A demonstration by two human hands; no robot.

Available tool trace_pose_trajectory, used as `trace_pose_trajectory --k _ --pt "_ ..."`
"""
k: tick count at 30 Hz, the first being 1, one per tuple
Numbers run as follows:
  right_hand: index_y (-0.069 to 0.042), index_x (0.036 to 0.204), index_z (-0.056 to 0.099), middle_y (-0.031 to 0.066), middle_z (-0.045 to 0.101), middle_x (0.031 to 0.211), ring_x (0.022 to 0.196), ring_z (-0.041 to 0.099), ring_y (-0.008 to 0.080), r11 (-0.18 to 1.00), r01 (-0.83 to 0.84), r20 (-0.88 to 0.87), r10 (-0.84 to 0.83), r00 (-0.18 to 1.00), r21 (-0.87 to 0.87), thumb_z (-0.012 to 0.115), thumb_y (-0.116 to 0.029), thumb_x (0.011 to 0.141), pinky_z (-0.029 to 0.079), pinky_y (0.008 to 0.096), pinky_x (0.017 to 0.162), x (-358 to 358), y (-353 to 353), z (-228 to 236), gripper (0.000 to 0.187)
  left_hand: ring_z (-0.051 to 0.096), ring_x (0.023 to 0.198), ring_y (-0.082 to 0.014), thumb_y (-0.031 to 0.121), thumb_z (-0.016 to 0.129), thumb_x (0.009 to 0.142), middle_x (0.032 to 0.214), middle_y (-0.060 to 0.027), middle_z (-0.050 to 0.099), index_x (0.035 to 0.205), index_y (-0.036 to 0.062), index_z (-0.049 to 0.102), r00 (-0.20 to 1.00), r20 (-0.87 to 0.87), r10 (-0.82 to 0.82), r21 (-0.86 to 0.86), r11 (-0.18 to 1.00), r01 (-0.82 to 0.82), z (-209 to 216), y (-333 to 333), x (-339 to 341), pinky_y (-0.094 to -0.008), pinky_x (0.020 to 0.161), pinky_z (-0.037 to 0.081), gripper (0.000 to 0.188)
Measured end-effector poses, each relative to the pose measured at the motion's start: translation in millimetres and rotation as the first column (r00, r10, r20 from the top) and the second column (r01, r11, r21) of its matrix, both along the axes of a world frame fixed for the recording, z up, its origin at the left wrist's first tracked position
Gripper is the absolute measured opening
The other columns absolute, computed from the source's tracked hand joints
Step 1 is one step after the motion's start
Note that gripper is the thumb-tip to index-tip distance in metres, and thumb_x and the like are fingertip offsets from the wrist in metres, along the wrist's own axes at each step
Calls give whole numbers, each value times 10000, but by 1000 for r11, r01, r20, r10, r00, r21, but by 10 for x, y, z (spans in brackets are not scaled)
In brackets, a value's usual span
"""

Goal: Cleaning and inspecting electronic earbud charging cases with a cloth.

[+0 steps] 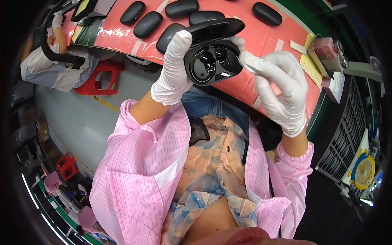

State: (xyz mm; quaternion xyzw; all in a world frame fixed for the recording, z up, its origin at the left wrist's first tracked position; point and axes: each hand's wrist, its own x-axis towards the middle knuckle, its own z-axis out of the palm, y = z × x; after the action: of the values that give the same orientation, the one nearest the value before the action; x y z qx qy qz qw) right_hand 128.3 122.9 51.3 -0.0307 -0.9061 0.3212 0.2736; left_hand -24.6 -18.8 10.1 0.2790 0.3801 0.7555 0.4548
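My left hand (173,69), in a white glove, grips an opened black earbud charging case (212,77) by its left side. The case's lid (218,30) is tipped up at the far side. Inside are glossy black hollows or earbuds; reflections keep me from telling which. My right hand (283,83), also gloved in white, is at the right edge of the case with its fingers bent and pressed together. At its fingertips is a small white bit (250,62), perhaps a cloth or loose glove tip; I cannot make it out.
Several closed black cases (148,24) lie on the pink table mat (118,38), with another case (267,14) at the far right. A yellow pad (312,73) and a holder with containers (326,53) stand on the right. A red stool (102,77) and a person (57,69) are at the left.
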Motion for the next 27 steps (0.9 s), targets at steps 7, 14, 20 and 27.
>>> trace_pose_trajectory --k 7,14,20,27 --pt "-76 900 732 34 582 732 677 555 213 975 -16 -8 18 1000 224 646 66 639 455 314 625 -33 8 -131 310 647 1034 -252 680 574 807 1179 -206 616 1333 -53 473 996 -3 -93 -3 996 93 15 -12 15 -346 907 542 908" --pt "-48 932 720 48 602 744 700 564 193 997 -28 5 28 1000 -77 601 111 673 464 305 648 105 126 -206 327 636 1062 -269 684 506 848 1211 -205 605 1336 -37 477 996 61 -60 52 997 56 -66 193 90 -369 923 537 870" --pt "-105 949 744 26 582 792 708 558 213 988 8 -48 -1 999 154 642 91 611 453 319 644 144 25 -264 404 652 1021 -252 649 511 859 1184 -194 624 1334 -43 481 981 93 -167 55 985 163 -51 245 131 -356 882 550 840" --pt "-50 946 717 43 622 822 771 605 219 976 210 -149 -217 965 -61 667 71 684 505 358 749 157 74 -343 293 670 967 -224 610 432 909 1123 -185 659 1291 -62 525 997 36 -66 -69 995 69 16 164 158 -314 856 554 779"
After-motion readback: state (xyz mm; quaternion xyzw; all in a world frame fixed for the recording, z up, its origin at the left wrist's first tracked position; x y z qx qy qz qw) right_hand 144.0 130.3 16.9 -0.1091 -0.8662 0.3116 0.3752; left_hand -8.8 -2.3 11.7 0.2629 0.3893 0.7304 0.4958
